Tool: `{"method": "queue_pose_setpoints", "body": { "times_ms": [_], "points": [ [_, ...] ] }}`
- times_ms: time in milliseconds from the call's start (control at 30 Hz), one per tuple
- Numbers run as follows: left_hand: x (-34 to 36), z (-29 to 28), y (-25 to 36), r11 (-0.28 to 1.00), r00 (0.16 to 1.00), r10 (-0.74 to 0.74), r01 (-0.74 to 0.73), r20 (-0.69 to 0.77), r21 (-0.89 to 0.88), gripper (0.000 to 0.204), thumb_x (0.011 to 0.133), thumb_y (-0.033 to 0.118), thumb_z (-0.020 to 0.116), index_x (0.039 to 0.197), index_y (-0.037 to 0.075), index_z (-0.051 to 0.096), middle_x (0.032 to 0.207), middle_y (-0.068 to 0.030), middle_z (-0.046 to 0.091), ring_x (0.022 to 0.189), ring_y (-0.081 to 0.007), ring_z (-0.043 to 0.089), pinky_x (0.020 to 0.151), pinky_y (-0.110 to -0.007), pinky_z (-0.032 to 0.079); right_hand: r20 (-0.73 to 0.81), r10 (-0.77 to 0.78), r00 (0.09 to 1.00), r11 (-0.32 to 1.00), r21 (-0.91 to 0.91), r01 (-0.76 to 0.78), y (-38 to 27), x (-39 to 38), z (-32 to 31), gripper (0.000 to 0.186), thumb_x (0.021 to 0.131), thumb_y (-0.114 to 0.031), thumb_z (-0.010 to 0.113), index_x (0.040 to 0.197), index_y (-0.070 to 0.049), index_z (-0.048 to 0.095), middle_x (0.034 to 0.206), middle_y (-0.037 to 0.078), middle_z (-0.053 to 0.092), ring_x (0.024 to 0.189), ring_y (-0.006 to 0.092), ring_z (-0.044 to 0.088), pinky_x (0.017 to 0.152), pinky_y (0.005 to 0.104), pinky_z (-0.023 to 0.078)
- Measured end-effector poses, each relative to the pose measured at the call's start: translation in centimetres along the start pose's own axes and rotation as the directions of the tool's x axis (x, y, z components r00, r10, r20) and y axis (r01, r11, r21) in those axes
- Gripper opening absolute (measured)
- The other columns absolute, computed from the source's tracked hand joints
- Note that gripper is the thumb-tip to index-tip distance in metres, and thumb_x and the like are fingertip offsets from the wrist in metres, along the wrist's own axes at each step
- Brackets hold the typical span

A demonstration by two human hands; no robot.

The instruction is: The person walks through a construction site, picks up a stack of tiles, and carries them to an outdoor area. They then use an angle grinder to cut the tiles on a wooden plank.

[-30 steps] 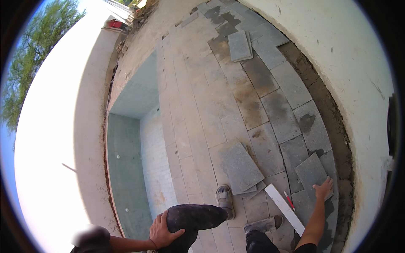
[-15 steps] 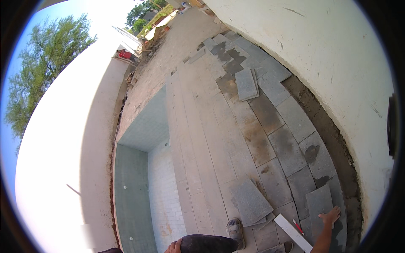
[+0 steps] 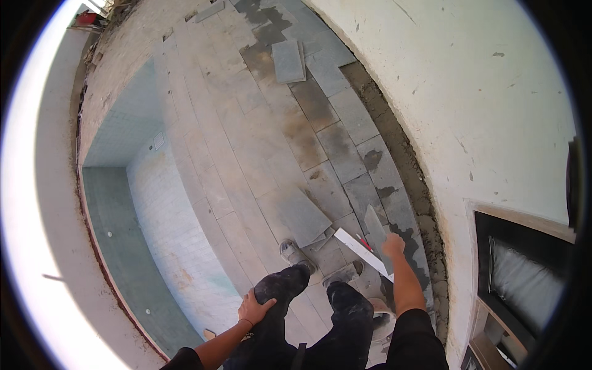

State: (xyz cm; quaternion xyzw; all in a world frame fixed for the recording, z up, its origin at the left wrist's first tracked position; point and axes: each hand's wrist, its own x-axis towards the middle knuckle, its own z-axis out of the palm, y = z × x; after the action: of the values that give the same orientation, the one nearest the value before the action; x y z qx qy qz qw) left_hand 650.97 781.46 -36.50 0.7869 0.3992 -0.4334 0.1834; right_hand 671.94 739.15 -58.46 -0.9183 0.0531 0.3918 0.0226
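Observation:
My right hand grips the edge of a grey paving tile, which is tilted up off the paving. Beside this tile lie a long white straight bar and a red marker. My left hand rests on my left knee, fingers lying over the dark trousers and thumb apart, holding nothing. Just ahead of my left foot is a small stack of grey tiles.
A tiled pool basin drops away on the left. More loose tiles sit farther along the paving. Bare mortar runs beside the white wall. A bucket stands by my right leg, and a dark-framed window is at right.
My right hand has raised the tile from lying flat to tilted up. The view has swung downward and right, bringing both legs, my left forearm and the bucket into sight.

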Motion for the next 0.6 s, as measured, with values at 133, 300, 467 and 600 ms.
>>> {"method": "queue_pose_setpoints", "body": {
  "times_ms": [133, 300, 467, 600],
  "points": [
    [2.5, 1.3, -4.0, 0.96, 0.985, 0.172, -0.172, -0.018, -0.219, 0.076, 0.075, 0.054, 0.068, 0.126, -0.001, 0.052, 0.111, -0.0222, 0.062, 0.106, -0.0391, 0.059, 0.092, -0.044, 0.046, 0.0, 0.083, 0.997, 0.997, 0.005, -0.083, -2.4, -7.1, -6.5, 0.031, 0.078, -0.024, 0.066, 0.102, -0.004, 0.066, 0.105, 0.018, 0.065, 0.105, 0.0348, 0.061, 0.088, 0.0431, 0.049],
    [3.7, -4.3, -8.2, 0.784, 0.974, 0.217, -0.136, 0.062, -0.606, 0.052, 0.083, 0.037, 0.068, 0.114, -0.003, 0.061, 0.091, -0.0145, 0.069, 0.087, -0.0293, 0.067, 0.077, -0.036, 0.052, -0.045, 0.254, 0.966, 0.956, 0.167, -0.243, -5.6, -15.9, -14.0, 0.042, 0.079, -0.031, 0.068, 0.113, -0.006, 0.064, 0.109, 0.019, 0.065, 0.105, 0.0357, 0.06, 0.088, 0.0443, 0.048],
    [9.7, -13.4, -9.1, 0.506, 0.943, -0.026, 0.298, 0.331, -0.809, 0.038, 0.087, 0.031, 0.065, 0.111, 0.004, 0.059, 0.093, -0.0103, 0.067, 0.079, -0.0216, 0.066, 0.068, -0.033, 0.05, -0.135, 0.413, 0.9, 0.869, 0.353, -0.346, -10.6, -15.1, -18.1, 0.043, 0.079, -0.031, 0.069, 0.112, -0.004, 0.064, 0.106, 0.02, 0.065, 0.101, 0.0373, 0.061, 0.085, 0.045, 0.048],
    [15.3, -23.8, -5.1, 0.477, 0.972, -0.022, 0.215, 0.232, -0.852, 0.042, 0.088, 0.033, 0.062, 0.117, 0.002, 0.056, 0.1, -0.0119, 0.066, 0.085, -0.0228, 0.065, 0.072, -0.035, 0.05, -0.2, 0.44, 0.876, 0.861, 0.371, -0.347, -17.0, -8.4, -22.7, 0.043, 0.078, -0.029, 0.071, 0.115, -0.007, 0.065, 0.109, 0.02, 0.065, 0.104, 0.0366, 0.061, 0.087, 0.0435, 0.048]
  ]
}}
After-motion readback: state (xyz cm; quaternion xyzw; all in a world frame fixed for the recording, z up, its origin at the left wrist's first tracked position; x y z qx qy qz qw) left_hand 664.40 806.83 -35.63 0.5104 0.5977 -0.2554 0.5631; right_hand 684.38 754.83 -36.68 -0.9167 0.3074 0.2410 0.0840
